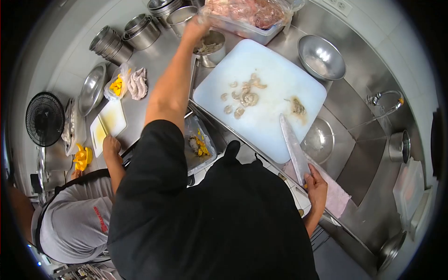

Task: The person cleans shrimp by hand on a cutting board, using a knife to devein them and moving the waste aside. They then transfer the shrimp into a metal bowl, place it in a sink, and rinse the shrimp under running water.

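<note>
A large knife [292, 143] is in my right hand [316, 186], its handle gripped and its blade lying over the edge of a white cutting board [266, 60]. Several small peeled shrimp [248, 99] are scattered mid-board. A small brownish heap [297, 107] lies near the blade tip. My left hand [198, 27] is stretched out beyond the board, above a metal pot [210, 57] with pale pieces inside and beside a plastic tub [261, 35] of bagged raw meat. Motion blur hides its fingers.
Water runs from a tap [392, 100] into the sink, where a glassy bowl [319, 140] sits. A metal bowl [322, 57] is behind the board. At left, a co-worker [77, 214] cuts on a small board [114, 119]. A waste bin [198, 161] stands below.
</note>
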Tool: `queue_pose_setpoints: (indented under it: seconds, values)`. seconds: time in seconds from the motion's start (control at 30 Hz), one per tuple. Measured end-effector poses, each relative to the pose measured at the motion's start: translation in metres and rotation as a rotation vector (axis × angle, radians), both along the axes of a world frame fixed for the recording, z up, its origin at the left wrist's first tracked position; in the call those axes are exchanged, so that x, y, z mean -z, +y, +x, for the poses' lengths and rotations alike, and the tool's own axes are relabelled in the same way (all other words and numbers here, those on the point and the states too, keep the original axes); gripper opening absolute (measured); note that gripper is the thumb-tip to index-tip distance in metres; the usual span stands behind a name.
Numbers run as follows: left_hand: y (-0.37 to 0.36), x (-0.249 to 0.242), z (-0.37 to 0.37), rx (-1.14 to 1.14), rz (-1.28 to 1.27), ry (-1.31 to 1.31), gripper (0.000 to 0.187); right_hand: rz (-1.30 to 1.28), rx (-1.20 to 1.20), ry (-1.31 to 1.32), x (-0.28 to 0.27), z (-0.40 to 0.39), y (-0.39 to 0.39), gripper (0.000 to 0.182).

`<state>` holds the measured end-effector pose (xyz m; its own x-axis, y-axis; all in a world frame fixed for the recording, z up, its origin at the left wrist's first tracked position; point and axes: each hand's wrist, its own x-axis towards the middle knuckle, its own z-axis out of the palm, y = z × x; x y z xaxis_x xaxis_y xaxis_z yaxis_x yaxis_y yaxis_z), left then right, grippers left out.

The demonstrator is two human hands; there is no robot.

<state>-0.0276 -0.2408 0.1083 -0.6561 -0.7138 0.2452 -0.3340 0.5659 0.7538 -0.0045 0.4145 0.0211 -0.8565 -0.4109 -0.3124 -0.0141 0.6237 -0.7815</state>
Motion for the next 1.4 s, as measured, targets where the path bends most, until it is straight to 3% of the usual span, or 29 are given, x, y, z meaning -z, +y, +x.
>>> queue_pose_setpoints:
  seconds: [0.03, 0.13, 0.17, 0.27, 0.4, 0.5, 0.6, 0.7, 0.83, 0.93, 1.03, 1.13, 1.2, 1.27, 1.3, 1.4]
  values:
    - [-0.004, 0.009, 0.002, 0.084, -0.077, -0.284, 0.062, 0.039, 0.006, -0.056, -0.007, -0.001, -0.002, 0.045]
    - [-0.004, 0.022, -0.005, 0.076, -0.156, -0.580, 0.073, 0.050, -0.015, 0.001, -0.008, -0.002, -0.003, 0.045]
    - [-0.002, 0.026, -0.010, 0.164, -0.335, -0.605, 0.074, 0.046, -0.019, 0.025, -0.007, -0.002, -0.002, 0.045]
    - [0.119, -0.025, 0.004, 0.091, -0.301, -0.311, 0.068, 0.042, -0.017, 0.028, -0.007, -0.002, -0.003, 0.045]
    - [0.172, 0.040, -0.004, 0.567, -0.278, -0.179, 0.057, 0.072, -0.028, -0.042, -0.014, -0.004, -0.003, 0.045]
    - [0.193, 0.064, 0.011, 0.769, -0.594, -0.262, 0.058, 0.019, -0.012, -0.046, -0.006, -0.004, -0.001, 0.045]
    - [0.205, 0.062, 0.055, 0.746, -0.538, -0.239, 0.053, 0.037, 0.001, -0.058, -0.007, -0.002, -0.001, 0.044]
    - [0.224, 0.080, 0.094, 0.582, -0.640, -0.091, 0.045, 0.066, -0.036, 0.022, -0.006, -0.004, -0.003, 0.043]
    - [0.230, 0.093, 0.096, 0.432, -0.657, -0.147, 0.021, 0.058, -0.071, 0.107, 0.001, -0.005, -0.001, 0.041]
    - [0.235, 0.096, 0.089, 0.445, -0.606, -0.205, 0.018, 0.065, -0.053, 0.011, -0.011, -0.002, -0.003, 0.042]
    - [0.241, 0.099, 0.089, 0.398, -0.568, -0.195, 0.018, 0.062, -0.039, 0.006, -0.003, -0.007, 0.000, 0.043]
    - [0.237, 0.089, 0.076, 0.175, -0.317, -0.125, 0.022, 0.027, -0.046, 0.050, 0.005, -0.006, 0.001, 0.043]
    - [0.213, 0.063, 0.063, -0.016, 0.137, -0.137, 0.029, 0.030, -0.038, 0.064, 0.001, -0.004, 0.000, 0.043]
    - [0.159, 0.056, 0.039, -0.202, 0.094, 0.110, 0.035, 0.049, 0.002, 0.000, -0.007, 0.001, -0.003, 0.043]
    - [0.124, 0.051, 0.027, -0.159, 0.219, 0.320, 0.040, 0.056, 0.020, -0.028, -0.010, 0.001, -0.005, 0.043]
    - [0.063, 0.000, 0.011, -0.251, 0.012, 0.411, 0.050, 0.062, -0.019, 0.128, -0.008, 0.002, -0.006, 0.043]
